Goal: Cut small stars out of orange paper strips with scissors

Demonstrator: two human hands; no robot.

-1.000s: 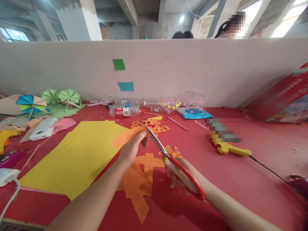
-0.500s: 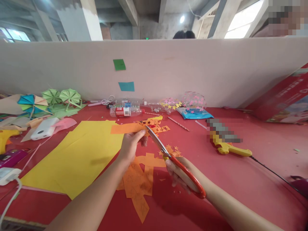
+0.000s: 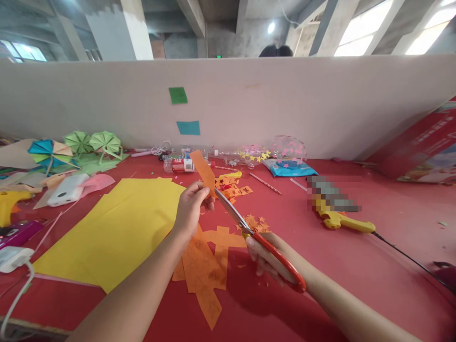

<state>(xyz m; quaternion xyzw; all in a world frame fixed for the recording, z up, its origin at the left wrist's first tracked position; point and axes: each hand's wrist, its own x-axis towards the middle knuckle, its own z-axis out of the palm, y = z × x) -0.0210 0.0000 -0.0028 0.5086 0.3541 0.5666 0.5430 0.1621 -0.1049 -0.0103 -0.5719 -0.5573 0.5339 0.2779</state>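
My left hand (image 3: 194, 204) pinches an orange paper strip (image 3: 204, 170), which points up and away above the table. My right hand (image 3: 265, 256) grips red-handled scissors (image 3: 276, 256); their blades point up and left, the tips touching or just beside the strip's edge near my left fingers. Whether the tips are in the paper I cannot tell. Below my hands lie orange paper pieces (image 3: 204, 268) with star outlines drawn on them. Small cut-out orange stars (image 3: 254, 223) are heaped behind the scissors. Farther back are orange scraps (image 3: 233, 190) with star-shaped holes.
Yellow paper sheets (image 3: 117, 232) cover the left of the red table (image 3: 338, 285). A yellow glue gun (image 3: 345, 222) with a cord lies right. Plastic bottles (image 3: 178, 165), a striped straw (image 3: 265, 183) and a blue packet (image 3: 290, 167) lie along the white partition (image 3: 228, 104).
My left hand has turned the orange strip from lying sideways to the left to pointing upward. The right hand and scissors have stayed nearly in place. A person at upper right has left the view.
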